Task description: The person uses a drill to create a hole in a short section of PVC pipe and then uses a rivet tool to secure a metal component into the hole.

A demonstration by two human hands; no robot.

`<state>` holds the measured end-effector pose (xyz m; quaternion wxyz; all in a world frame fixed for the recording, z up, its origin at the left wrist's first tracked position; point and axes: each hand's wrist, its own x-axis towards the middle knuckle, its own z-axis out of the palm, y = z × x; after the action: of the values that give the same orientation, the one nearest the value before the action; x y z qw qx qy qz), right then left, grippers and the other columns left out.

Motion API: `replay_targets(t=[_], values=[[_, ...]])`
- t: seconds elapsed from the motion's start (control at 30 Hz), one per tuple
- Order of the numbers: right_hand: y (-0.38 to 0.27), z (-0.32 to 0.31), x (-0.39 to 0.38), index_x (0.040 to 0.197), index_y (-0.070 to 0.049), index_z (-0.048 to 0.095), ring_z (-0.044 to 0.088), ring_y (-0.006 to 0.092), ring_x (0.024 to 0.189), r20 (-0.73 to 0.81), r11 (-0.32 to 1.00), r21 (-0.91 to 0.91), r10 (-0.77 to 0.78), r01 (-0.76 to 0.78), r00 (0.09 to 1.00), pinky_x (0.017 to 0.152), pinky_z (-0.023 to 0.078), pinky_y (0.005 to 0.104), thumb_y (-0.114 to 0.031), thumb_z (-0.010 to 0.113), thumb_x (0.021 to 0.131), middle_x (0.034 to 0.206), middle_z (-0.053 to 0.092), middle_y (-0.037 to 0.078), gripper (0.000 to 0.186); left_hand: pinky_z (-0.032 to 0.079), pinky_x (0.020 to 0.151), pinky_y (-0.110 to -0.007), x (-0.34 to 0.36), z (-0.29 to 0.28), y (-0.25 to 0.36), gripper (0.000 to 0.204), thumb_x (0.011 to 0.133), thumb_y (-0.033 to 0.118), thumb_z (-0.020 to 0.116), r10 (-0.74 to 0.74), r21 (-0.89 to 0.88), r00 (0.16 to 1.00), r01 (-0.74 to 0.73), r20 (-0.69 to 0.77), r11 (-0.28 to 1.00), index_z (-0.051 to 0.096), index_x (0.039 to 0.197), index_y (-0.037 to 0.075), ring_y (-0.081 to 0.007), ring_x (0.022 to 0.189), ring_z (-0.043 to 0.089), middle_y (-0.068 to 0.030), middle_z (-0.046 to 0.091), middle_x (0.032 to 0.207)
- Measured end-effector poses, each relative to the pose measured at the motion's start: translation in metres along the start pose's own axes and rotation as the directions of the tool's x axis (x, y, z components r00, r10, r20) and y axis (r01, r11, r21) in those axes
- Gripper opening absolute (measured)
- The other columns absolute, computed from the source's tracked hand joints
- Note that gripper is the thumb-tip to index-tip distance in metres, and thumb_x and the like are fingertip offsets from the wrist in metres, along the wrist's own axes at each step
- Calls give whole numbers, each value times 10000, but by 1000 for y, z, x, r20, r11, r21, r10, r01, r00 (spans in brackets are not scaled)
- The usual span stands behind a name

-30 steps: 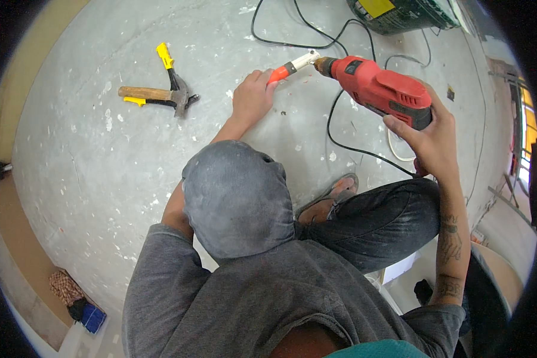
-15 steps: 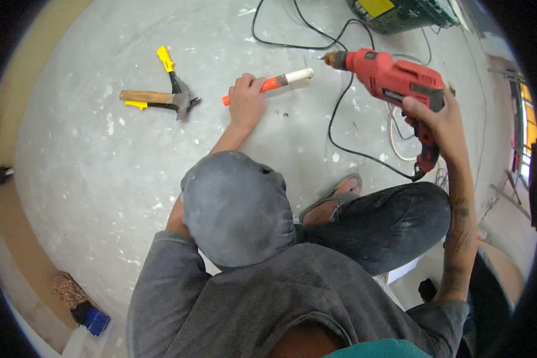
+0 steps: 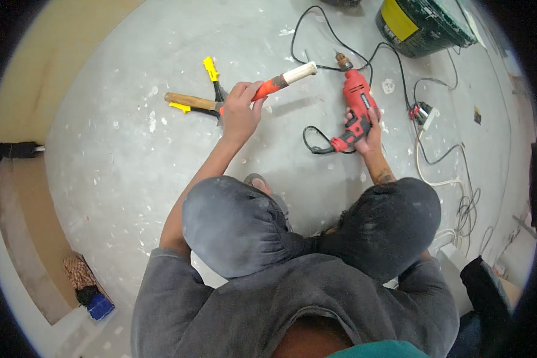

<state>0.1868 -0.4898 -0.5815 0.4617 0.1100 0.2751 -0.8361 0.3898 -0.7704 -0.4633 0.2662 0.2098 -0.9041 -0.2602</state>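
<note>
While L hand (image 3: 240,113) grips orange-white rod (image 3: 274,85), R hand (image 3: 370,136) holds red drill (image 3: 355,89) w/ dark label (image 3: 364,99).

The grey floor (image 3: 131,155) before you, flecked with white, carries a wooden-handled hammer (image 3: 191,101) crossed with a yellow-gripped tool (image 3: 211,69) — and, to your right, a green bucket (image 3: 432,31), dark cables (image 3: 403,74) and a white power strip (image 3: 430,118).

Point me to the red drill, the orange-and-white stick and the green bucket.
Red drill (image 3: 356,94): head view, on the red body casing.
Orange-and-white stick (image 3: 271,88): head view, on its orange section.
Green bucket (image 3: 428,38): head view, on its outer wall.
</note>
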Motion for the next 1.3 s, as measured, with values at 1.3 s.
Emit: replay_targets(t=[1.3], values=[[-34,-14,-126,1177,-77,665,648,159,716,-284,89,-959,-384,-271,879,660,533,304,-232,704,882,866,688,90,336,500,734,-470,79,100,106,370,919,330,620,97,-104,717,-34,690,994,597,1022,-25,-372,853,677,-252,664,892]])
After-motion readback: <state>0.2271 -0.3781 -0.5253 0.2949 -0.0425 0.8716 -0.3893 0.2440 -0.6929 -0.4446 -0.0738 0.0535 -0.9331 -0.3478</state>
